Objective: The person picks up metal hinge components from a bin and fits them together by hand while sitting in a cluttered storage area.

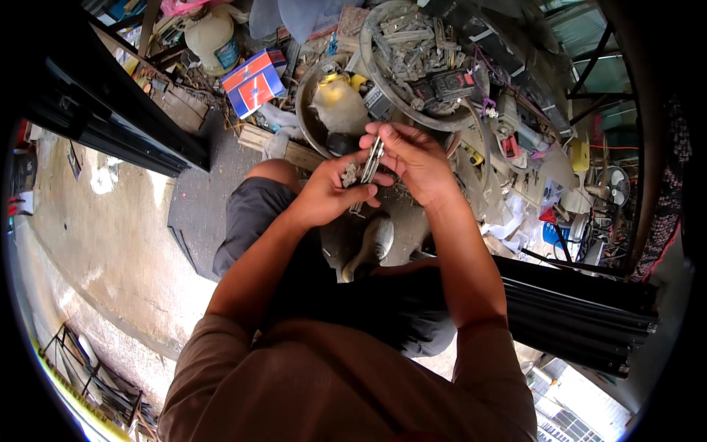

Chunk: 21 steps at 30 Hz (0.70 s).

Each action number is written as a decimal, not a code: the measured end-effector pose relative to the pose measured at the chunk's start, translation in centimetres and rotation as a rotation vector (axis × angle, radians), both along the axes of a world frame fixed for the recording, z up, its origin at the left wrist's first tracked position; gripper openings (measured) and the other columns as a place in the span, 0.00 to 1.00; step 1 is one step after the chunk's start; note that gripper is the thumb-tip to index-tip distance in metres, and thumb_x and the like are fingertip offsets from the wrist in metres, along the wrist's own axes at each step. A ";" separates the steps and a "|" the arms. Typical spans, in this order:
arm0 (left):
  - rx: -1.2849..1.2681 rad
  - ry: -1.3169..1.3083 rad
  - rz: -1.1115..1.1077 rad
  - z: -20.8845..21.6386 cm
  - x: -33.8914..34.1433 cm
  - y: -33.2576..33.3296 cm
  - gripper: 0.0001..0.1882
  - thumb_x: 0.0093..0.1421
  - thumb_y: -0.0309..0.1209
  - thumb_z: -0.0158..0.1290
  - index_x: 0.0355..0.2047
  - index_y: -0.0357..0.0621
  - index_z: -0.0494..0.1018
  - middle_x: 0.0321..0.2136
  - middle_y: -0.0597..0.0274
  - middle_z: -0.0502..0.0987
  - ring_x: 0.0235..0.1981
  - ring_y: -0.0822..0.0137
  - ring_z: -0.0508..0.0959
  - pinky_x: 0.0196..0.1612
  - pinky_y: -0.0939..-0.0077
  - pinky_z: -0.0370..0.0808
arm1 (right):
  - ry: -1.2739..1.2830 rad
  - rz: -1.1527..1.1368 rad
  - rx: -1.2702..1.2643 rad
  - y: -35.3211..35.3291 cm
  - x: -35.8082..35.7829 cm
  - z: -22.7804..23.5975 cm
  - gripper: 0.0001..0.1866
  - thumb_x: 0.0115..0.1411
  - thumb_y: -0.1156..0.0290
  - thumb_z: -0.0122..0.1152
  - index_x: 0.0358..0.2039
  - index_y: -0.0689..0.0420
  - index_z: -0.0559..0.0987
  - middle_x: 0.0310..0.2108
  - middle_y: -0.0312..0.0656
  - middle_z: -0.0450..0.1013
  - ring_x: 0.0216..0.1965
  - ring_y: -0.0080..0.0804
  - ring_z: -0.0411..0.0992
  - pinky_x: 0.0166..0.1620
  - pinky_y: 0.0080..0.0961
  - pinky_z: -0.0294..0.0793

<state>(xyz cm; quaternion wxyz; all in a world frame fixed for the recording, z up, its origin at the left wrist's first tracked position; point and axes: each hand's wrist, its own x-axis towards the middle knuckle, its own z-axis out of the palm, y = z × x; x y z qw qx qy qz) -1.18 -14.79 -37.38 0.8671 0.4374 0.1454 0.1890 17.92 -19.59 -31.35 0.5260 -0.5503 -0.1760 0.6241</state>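
In front of my knees, both hands are raised together over the cluttered floor. A narrow silvery metal piece stands at a slant between them; its exact kind I cannot make out. My left hand grips its lower part, thumb laid along it. The fingers of my right hand pinch its upper end. A small lumpy grey metal part shows at the left fingers; whether it joins the long piece I cannot tell. Just beyond the hands sits a cloudy plastic jug with a yellow top, inside a round basin.
A larger round tub behind holds many grey metal pieces and a dark red-marked box. Left of the basins lie a blue, orange and white box and a whitish jug. Tools and scrap crowd the right, near a blue bucket.
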 end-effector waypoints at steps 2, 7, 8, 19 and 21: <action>0.002 0.013 0.000 -0.3 -0.4 0.3 0.30 0.67 0.19 0.54 0.70 0.40 0.63 0.52 0.53 0.82 0.50 0.65 0.83 0.43 0.72 0.85 | -0.089 0.019 -0.017 1.0 0.3 -0.6 0.19 0.69 0.62 0.66 0.52 0.63 0.82 0.45 0.45 0.82 0.45 0.32 0.82 0.51 0.26 0.81; -0.229 0.146 0.123 -4.1 -1.8 0.3 0.28 0.72 0.32 0.54 0.71 0.50 0.64 0.50 0.54 0.83 0.37 0.69 0.86 0.27 0.83 0.74 | -1.042 0.069 0.077 7.6 5.7 -3.3 0.20 0.69 0.58 0.66 0.53 0.59 0.82 0.47 0.41 0.83 0.48 0.31 0.81 0.51 0.28 0.78; -0.289 0.164 0.153 -4.3 -2.5 0.3 0.28 0.72 0.33 0.54 0.70 0.49 0.64 0.50 0.54 0.83 0.37 0.68 0.86 0.27 0.83 0.74 | -1.246 0.070 0.048 9.8 6.4 -2.9 0.20 0.67 0.59 0.67 0.52 0.60 0.83 0.46 0.46 0.84 0.47 0.38 0.82 0.52 0.30 0.77; -0.489 0.230 0.287 -3.8 -4.4 -0.6 0.23 0.71 0.35 0.56 0.64 0.52 0.69 0.45 0.55 0.84 0.35 0.67 0.86 0.22 0.82 0.70 | -2.048 0.653 -0.005 24.4 15.8 -6.2 0.28 0.63 0.79 0.51 0.65 0.53 0.74 0.66 0.46 0.70 0.68 0.48 0.66 0.70 0.40 0.66; -0.509 0.215 0.314 -4.1 -4.7 -0.8 0.23 0.70 0.34 0.56 0.64 0.52 0.69 0.44 0.56 0.85 0.35 0.67 0.86 0.21 0.83 0.68 | -2.056 0.763 -0.012 24.8 15.6 -5.9 0.29 0.62 0.81 0.52 0.65 0.51 0.73 0.66 0.44 0.70 0.68 0.46 0.66 0.70 0.39 0.66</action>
